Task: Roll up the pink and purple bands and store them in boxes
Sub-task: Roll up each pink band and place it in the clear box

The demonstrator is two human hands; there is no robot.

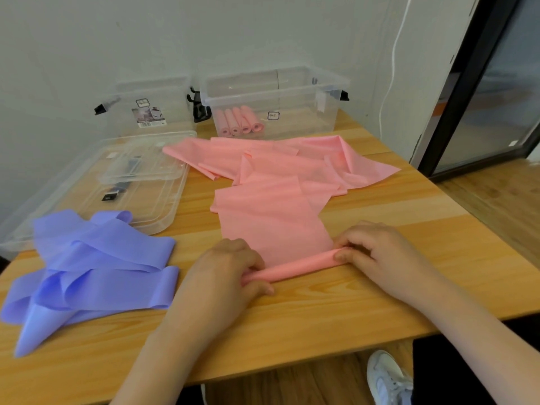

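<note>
— Where is the long pink stretchy band (271, 211)?

— Spread on the light wooden bench (365, 290), its near end wound into a thin roll. The left hand (230, 273) pinches one end of that roll, the right hand (377, 252) the other — hands apart, fingers curled on it.

— And the rest?

— A loose heap of purple band (96, 267) lies at the left. Four pink rolls (239, 121) sit in the right clear plastic box (306, 95); the left clear box (152, 106) stands beside it, clear lids (157, 206) in front.

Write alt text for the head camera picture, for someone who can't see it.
Two hands, left hand and right hand, roll up the near end of a pink band on a wooden table. Purple bands lie loose at left; four pink rolls sit in a clear box behind.
</note>
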